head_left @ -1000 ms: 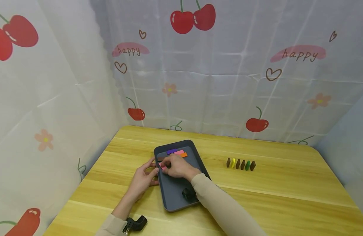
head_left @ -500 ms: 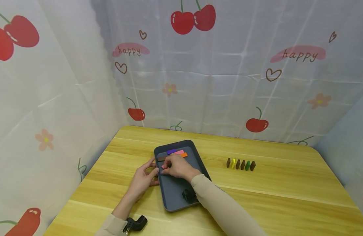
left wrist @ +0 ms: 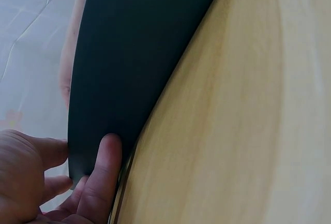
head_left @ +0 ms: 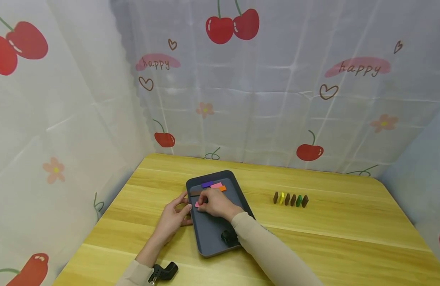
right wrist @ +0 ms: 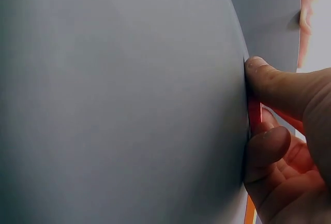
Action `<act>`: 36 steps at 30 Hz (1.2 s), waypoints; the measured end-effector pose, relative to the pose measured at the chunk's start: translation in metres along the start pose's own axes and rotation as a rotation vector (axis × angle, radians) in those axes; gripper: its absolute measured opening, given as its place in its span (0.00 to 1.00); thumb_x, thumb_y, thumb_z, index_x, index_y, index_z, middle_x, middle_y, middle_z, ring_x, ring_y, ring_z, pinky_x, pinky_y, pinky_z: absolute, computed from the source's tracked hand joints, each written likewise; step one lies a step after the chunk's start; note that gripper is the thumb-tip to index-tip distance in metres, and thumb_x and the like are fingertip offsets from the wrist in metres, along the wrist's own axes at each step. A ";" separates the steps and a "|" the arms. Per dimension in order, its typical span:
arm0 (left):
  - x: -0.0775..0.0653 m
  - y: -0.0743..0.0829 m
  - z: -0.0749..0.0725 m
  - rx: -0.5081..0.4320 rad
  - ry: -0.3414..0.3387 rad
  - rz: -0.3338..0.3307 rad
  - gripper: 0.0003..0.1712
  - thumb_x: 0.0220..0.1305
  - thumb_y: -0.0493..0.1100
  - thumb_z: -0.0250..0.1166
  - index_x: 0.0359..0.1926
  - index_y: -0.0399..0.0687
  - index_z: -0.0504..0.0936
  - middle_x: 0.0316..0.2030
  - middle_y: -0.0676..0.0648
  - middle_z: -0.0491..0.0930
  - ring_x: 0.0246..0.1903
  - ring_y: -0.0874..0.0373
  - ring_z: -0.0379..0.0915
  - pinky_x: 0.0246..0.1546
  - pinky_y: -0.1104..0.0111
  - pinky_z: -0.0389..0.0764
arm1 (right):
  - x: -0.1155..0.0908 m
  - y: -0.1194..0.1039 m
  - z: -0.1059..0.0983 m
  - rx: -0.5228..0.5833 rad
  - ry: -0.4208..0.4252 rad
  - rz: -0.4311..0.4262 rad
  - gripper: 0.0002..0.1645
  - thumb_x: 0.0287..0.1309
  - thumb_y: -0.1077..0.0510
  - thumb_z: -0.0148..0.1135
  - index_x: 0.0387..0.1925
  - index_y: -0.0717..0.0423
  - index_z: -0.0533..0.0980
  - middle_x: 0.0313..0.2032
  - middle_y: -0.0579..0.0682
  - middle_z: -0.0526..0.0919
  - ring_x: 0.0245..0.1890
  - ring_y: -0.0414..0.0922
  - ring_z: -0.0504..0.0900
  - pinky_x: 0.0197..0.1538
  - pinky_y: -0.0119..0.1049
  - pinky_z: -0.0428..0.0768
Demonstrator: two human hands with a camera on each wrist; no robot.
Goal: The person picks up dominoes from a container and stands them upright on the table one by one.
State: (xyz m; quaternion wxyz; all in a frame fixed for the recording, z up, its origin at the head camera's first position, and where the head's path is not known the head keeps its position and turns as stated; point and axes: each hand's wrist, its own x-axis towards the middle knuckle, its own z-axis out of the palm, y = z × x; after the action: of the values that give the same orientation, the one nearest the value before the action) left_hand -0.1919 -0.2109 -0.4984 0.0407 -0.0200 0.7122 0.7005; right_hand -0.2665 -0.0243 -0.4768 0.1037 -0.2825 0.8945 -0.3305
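Note:
My left hand (head_left: 171, 216) grips the left side of a dark grey tray (head_left: 205, 248), thumb at the rim. In the left wrist view, its fingers (left wrist: 106, 175) lie against the tray's outer wall. Inside the tray, near that wall, my right hand (head_left: 217, 204) pinches a small pink block (head_left: 196, 204) between thumb and fingers. The right wrist view shows this block as a reddish strip (right wrist: 255, 115), held low at the tray floor. Beyond the right hand lie a purple block (head_left: 207, 184), another pink block (head_left: 216, 185), an orange block (head_left: 223, 188) and a brown block (head_left: 194, 193).
Right of the tray, several thin blocks stand upright in a row on the wooden table (head_left: 334, 222): brown ones (head_left: 287, 200), a yellow one (head_left: 282, 198) and a green one (head_left: 299, 201). A cherry-printed curtain (head_left: 255, 119) borders the table's back and left.
The right fingertips have drawn slightly away from the tray's left wall with the pink block. The left hand keeps its hold on the tray. The head view has shifted a little.

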 end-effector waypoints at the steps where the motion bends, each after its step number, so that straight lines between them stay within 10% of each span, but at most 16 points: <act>1: 0.000 0.000 0.000 0.000 0.001 -0.001 0.35 0.77 0.36 0.59 0.80 0.49 0.61 0.63 0.35 0.66 0.50 0.44 0.84 0.40 0.57 0.92 | 0.000 0.000 0.000 0.002 -0.003 0.006 0.07 0.61 0.53 0.75 0.35 0.47 0.82 0.32 0.40 0.81 0.33 0.37 0.76 0.38 0.29 0.78; 10: -0.001 -0.001 0.000 0.004 -0.005 -0.002 0.35 0.77 0.36 0.59 0.80 0.49 0.61 0.63 0.35 0.66 0.50 0.44 0.84 0.40 0.58 0.92 | -0.001 -0.001 0.001 -0.054 -0.049 0.010 0.19 0.67 0.53 0.70 0.56 0.53 0.83 0.35 0.44 0.81 0.34 0.39 0.76 0.38 0.29 0.79; 36: -0.001 0.000 0.001 0.005 0.012 -0.003 0.35 0.77 0.36 0.59 0.80 0.48 0.60 0.64 0.35 0.66 0.52 0.42 0.83 0.40 0.58 0.92 | -0.014 -0.007 -0.017 -0.095 -0.118 -0.058 0.06 0.76 0.51 0.58 0.46 0.46 0.76 0.41 0.43 0.74 0.40 0.39 0.73 0.47 0.31 0.77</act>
State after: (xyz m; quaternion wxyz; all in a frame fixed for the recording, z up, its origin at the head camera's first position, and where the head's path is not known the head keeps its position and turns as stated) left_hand -0.1911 -0.2096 -0.4987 0.0373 -0.0251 0.7142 0.6985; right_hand -0.2584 -0.0109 -0.4592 0.1329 -0.3318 0.8931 -0.2732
